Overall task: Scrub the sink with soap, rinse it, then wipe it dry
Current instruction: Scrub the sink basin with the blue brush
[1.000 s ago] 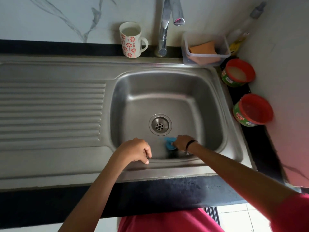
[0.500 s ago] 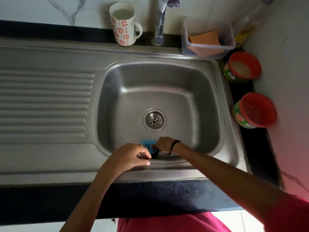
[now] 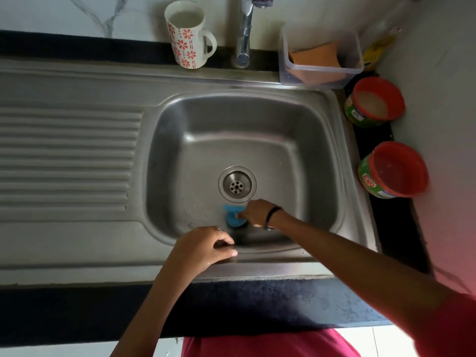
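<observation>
Right hand (image 3: 257, 213) pinches small blue scrubber (image 3: 233, 216) at six o'clock of stainless steel sink (image 3: 319, 161); I judge scrubber light, soft, soap-slick. Left hand (image 3: 203, 247), fingers curled, rests on rim.

blue scrubber (image 3: 233, 215), red-flowered white mug (image 3: 187, 37)

counter (image 3: 257, 300) | sink (image 3: 77, 243), mug (image 3: 189, 34), tub (image 3: 322, 57), two pots (image 3: 373, 101)

The right hand (image 3: 256, 212) is reaching down and forward on an outstretched arm, its fingers pinching a blue scrubber (image 3: 233, 215). The left hand (image 3: 203, 247) is resting nearer the body, fingers loosely curled, wrist bent.
</observation>
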